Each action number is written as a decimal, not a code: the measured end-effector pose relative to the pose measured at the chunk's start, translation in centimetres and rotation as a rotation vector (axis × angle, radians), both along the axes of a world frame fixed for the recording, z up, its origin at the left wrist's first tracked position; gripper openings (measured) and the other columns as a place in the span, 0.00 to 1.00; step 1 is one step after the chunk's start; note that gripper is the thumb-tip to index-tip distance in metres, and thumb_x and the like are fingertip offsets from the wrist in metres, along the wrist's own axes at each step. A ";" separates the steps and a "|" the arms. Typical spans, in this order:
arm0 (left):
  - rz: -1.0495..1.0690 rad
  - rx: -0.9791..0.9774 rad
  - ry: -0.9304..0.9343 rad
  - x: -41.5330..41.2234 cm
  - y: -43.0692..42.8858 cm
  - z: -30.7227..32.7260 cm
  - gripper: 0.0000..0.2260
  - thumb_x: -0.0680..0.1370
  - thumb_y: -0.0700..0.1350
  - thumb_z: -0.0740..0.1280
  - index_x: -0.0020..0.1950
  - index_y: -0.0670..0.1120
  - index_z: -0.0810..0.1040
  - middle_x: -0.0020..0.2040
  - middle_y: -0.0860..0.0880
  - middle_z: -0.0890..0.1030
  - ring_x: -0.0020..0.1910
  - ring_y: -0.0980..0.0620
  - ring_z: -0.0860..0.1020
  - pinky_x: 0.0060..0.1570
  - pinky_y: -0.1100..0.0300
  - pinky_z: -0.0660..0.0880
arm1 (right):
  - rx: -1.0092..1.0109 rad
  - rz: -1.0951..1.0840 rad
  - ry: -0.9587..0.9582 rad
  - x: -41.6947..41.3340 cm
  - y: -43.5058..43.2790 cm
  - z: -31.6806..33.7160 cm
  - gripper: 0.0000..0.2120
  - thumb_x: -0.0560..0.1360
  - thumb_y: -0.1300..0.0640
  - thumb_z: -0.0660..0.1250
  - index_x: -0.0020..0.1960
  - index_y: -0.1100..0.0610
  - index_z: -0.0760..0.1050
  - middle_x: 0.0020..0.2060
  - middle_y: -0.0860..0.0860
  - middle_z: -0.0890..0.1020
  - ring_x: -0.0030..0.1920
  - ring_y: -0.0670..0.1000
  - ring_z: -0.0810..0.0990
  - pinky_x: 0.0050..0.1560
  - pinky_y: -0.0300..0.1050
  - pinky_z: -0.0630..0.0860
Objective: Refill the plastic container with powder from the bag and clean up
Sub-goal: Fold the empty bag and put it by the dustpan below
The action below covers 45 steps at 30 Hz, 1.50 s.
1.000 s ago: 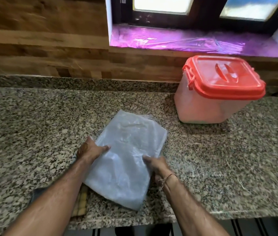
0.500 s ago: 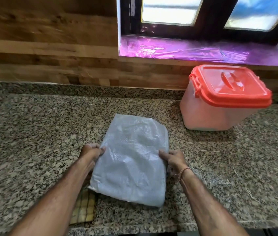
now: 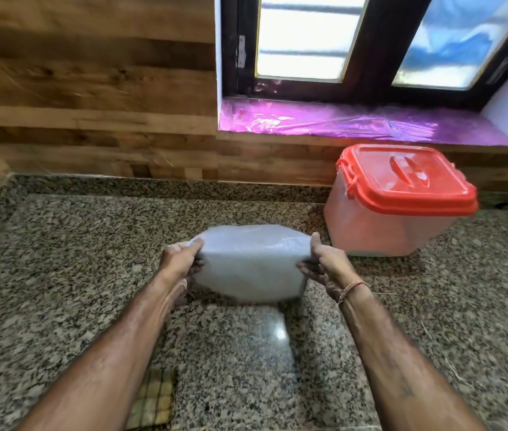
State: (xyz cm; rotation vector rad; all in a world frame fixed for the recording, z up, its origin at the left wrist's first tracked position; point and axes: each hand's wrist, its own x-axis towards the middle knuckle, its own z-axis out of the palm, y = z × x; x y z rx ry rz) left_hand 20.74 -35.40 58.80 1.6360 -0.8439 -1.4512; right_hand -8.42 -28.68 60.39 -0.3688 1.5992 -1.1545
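A white woven plastic bag [image 3: 251,262] full of powder is tipped up on its near end over the granite counter [image 3: 75,259]. My left hand [image 3: 179,259] grips its left side and my right hand [image 3: 324,264] grips its right side. The translucent plastic container [image 3: 380,225] stands to the right at the back of the counter, its red lid [image 3: 405,178] shut and latched. It is apart from the bag, just beyond my right hand.
A checked cloth [image 3: 153,399] lies at the counter's near edge under my left forearm. A wooden wall [image 3: 91,104] backs the counter. A window sill covered in purple film [image 3: 355,122] sits above the container.
The bag lay flat on the counter before; both hands have slid to its sides and lifted it, tilting it upright and away from me.
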 end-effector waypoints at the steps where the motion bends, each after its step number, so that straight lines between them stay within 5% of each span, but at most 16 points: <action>1: 0.023 -0.030 0.019 0.0 0.0 0.4 0.10 0.79 0.48 0.73 0.43 0.42 0.81 0.25 0.50 0.79 0.26 0.53 0.76 0.26 0.65 0.73 | -0.022 -0.022 0.003 -0.1 -0.2 0.4 0.20 0.78 0.44 0.70 0.50 0.63 0.79 0.42 0.61 0.85 0.35 0.55 0.85 0.40 0.49 0.85; 4: 0.015 -0.056 -0.012 0.4 1.0 0.5 0.12 0.72 0.50 0.77 0.37 0.44 0.79 0.34 0.45 0.79 0.33 0.49 0.75 0.34 0.59 0.71 | -0.073 -0.037 0.007 -0.5 0.1 0.2 0.17 0.78 0.49 0.71 0.49 0.65 0.78 0.50 0.62 0.82 0.41 0.56 0.85 0.42 0.50 0.87; 8: -0.101 0.051 -0.231 1.2 3.8 -2.5 0.13 0.73 0.42 0.76 0.33 0.46 0.75 0.33 0.45 0.78 0.33 0.49 0.73 0.33 0.61 0.65 | 0.034 0.023 0.077 -0.6 2.8 -2.7 0.13 0.75 0.56 0.75 0.45 0.67 0.80 0.48 0.64 0.85 0.45 0.59 0.86 0.53 0.58 0.84; 11: -0.200 0.222 -0.365 1.7 6.0 -5.4 0.10 0.73 0.35 0.75 0.46 0.42 0.75 0.43 0.44 0.80 0.39 0.47 0.78 0.36 0.56 0.77 | 0.185 0.122 0.310 -0.2 5.3 -5.4 0.17 0.72 0.50 0.78 0.35 0.61 0.78 0.33 0.56 0.84 0.32 0.54 0.81 0.34 0.47 0.80; 14: -0.274 0.303 -0.408 2.0 7.7 -7.6 0.10 0.73 0.37 0.76 0.50 0.41 0.77 0.46 0.42 0.83 0.44 0.43 0.83 0.47 0.47 0.83 | 0.283 0.199 0.395 0.1 7.3 -7.0 0.15 0.72 0.54 0.78 0.34 0.59 0.76 0.31 0.54 0.81 0.27 0.50 0.74 0.24 0.37 0.72; 17: -0.253 0.244 -0.516 1.9 8.8 -7.7 0.14 0.76 0.53 0.75 0.42 0.44 0.77 0.40 0.47 0.83 0.36 0.49 0.81 0.33 0.60 0.77 | 0.337 0.267 0.490 0.4 8.7 -7.8 0.15 0.72 0.59 0.78 0.33 0.58 0.74 0.30 0.51 0.77 0.27 0.47 0.73 0.17 0.31 0.65; 20: -0.340 0.266 -0.614 1.5 9.9 -8.1 0.15 0.76 0.51 0.75 0.36 0.47 0.75 0.32 0.50 0.77 0.27 0.53 0.73 0.25 0.65 0.66 | 0.350 0.224 0.536 0.2 9.4 -8.7 0.17 0.72 0.59 0.78 0.31 0.57 0.73 0.28 0.52 0.77 0.27 0.48 0.73 0.17 0.31 0.64; 25: -0.393 0.299 -0.588 1.3 10.3 -8.4 0.11 0.75 0.49 0.76 0.42 0.46 0.76 0.38 0.49 0.81 0.32 0.51 0.76 0.29 0.62 0.68 | 0.279 0.196 0.568 0.1 10.3 -9.5 0.14 0.73 0.57 0.77 0.35 0.56 0.75 0.30 0.51 0.80 0.30 0.50 0.77 0.30 0.40 0.73; 28: -0.278 0.244 -0.463 1.2 9.5 -7.7 0.11 0.76 0.49 0.76 0.45 0.43 0.79 0.42 0.47 0.85 0.35 0.50 0.81 0.28 0.63 0.72 | 0.271 0.252 0.555 0.0 10.3 -9.8 0.11 0.74 0.57 0.76 0.38 0.56 0.76 0.33 0.51 0.81 0.32 0.48 0.77 0.30 0.38 0.71; 33: -0.293 0.357 -0.296 0.9 9.6 -7.4 0.06 0.75 0.34 0.73 0.50 0.40 0.81 0.47 0.43 0.85 0.45 0.45 0.84 0.39 0.55 0.81 | 0.271 0.070 0.274 -0.5 9.6 -9.8 0.11 0.78 0.52 0.73 0.41 0.58 0.77 0.43 0.57 0.84 0.37 0.53 0.83 0.27 0.43 0.81; 36: -0.361 0.338 -0.410 1.0 9.8 -8.2 0.06 0.73 0.36 0.74 0.48 0.41 0.81 0.48 0.43 0.85 0.45 0.45 0.84 0.46 0.49 0.84 | 0.300 -0.031 0.323 0.2 9.5 -10.3 0.12 0.76 0.56 0.75 0.40 0.59 0.74 0.40 0.56 0.82 0.32 0.51 0.82 0.24 0.39 0.79; 39: -0.414 0.262 -0.613 0.4 10.3 -8.5 0.18 0.72 0.36 0.75 0.60 0.40 0.75 0.51 0.44 0.83 0.43 0.46 0.83 0.39 0.50 0.84 | 0.288 -0.135 0.338 1.0 9.1 -10.2 0.10 0.74 0.57 0.77 0.44 0.60 0.77 0.42 0.57 0.84 0.33 0.51 0.83 0.27 0.40 0.81; 42: -0.467 0.072 -0.785 -0.1 10.9 -8.7 0.50 0.71 0.35 0.77 0.81 0.50 0.47 0.63 0.41 0.75 0.42 0.50 0.79 0.28 0.59 0.75 | 0.206 -0.241 0.163 1.4 9.0 -10.5 0.15 0.73 0.56 0.77 0.51 0.63 0.77 0.44 0.59 0.84 0.35 0.53 0.85 0.28 0.42 0.81; 45: -0.592 0.021 -0.872 -0.2 11.1 -8.7 0.54 0.72 0.43 0.79 0.83 0.60 0.41 0.69 0.37 0.66 0.44 0.51 0.77 0.36 0.56 0.81 | 0.201 -0.195 -0.031 2.9 9.4 -10.4 0.16 0.75 0.54 0.76 0.53 0.65 0.79 0.41 0.58 0.84 0.29 0.52 0.81 0.25 0.43 0.81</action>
